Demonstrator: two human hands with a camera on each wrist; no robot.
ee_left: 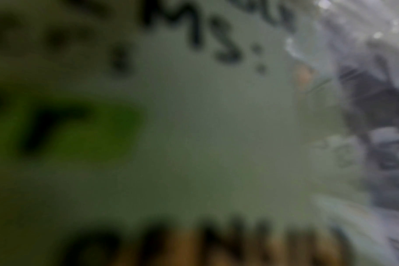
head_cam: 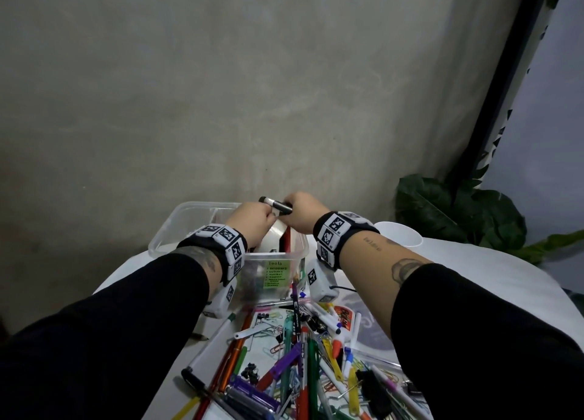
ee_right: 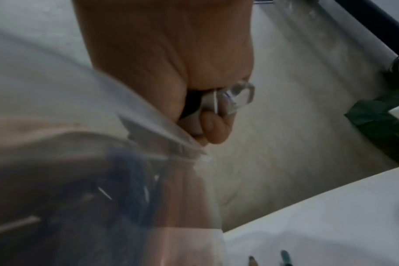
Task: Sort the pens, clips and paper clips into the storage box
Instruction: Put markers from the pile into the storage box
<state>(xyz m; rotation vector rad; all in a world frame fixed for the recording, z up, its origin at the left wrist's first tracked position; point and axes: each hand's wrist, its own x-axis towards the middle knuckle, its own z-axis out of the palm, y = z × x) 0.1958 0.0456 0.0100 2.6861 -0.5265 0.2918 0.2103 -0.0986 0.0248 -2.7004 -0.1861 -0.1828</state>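
Note:
The clear storage box [head_cam: 164, 230] stands at the table's far side, with a green "Tools" label [head_cam: 277, 274] on its front wall. Above its right part, my right hand [head_cam: 298, 212] grips a black and silver marker [head_cam: 275, 204] lying crosswise. In the right wrist view the right hand [ee_right: 205, 111] is a fist around the marker [ee_right: 237, 97], just behind the box corner [ee_right: 171, 144]. My left hand [head_cam: 254, 219] is curled beside it and seems to pinch the top of a pale sheet [head_cam: 279, 231] standing in the box. The left wrist view is blurred, showing only a green label [ee_left: 68, 135] close up.
A heap of pens, binder clips and paper clips [head_cam: 300, 356] covers the near part of the white table [head_cam: 474, 277]. A white cup [head_cam: 398, 233] stands right of the box, with a leafy plant [head_cam: 458, 211] behind it. A grey wall rises behind the table.

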